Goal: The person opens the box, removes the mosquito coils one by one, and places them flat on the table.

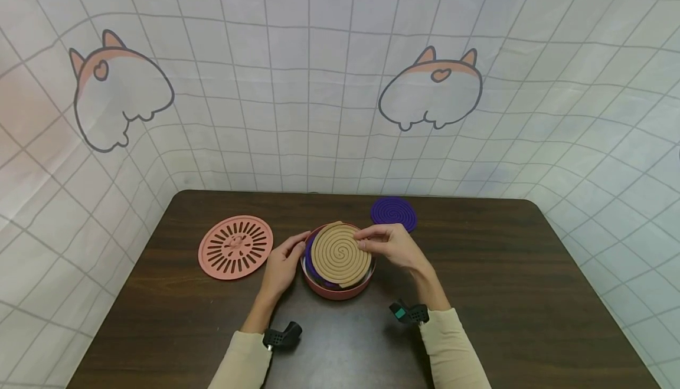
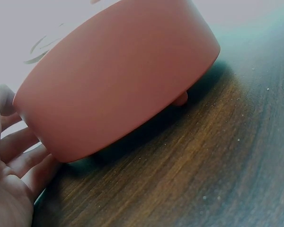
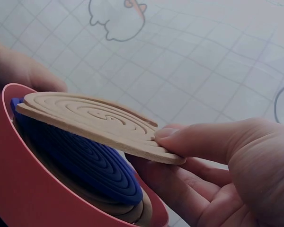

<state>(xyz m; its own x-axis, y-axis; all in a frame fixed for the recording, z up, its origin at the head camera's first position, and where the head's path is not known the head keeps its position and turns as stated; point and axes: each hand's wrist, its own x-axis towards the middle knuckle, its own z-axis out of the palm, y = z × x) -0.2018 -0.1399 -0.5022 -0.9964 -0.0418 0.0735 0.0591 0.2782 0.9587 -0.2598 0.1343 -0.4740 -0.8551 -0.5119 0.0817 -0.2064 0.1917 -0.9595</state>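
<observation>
While both of the person's hands are busy near the middle of the head view, the tan coil (image 1: 341,254) lies slanted over the mouth of a pink tub (image 1: 336,295) on the worktop (image 1: 504,294). From where I stand, the right hand (image 1: 395,249) pinches the coil's upper right edge, thumb against fingertips, presumably because the rim is the easiest part to grip without pressing the spiral. The left hand (image 1: 281,266) is on the tub's left side, fingers curved against its wall, seemingly to stop it sliding. A slotted pink lid (image 1: 236,247) lies to the left, apart from the tub, which leaves the mouth uncovered; a loose purple coil (image 1: 394,213) rests beyond the right hand.

In the left wrist view, the left hand's fingers bend against the tub at the left of the frame, and a small foot (image 2: 181,99) shows underneath.

In the right wrist view, the tan coil is directly between thumb and fingers, reaching leftward from them toward the tub's rim. Below it a blue-purple coil (image 3: 85,153) leans inside the tub, with a tan edge (image 3: 144,210) under that.
</observation>
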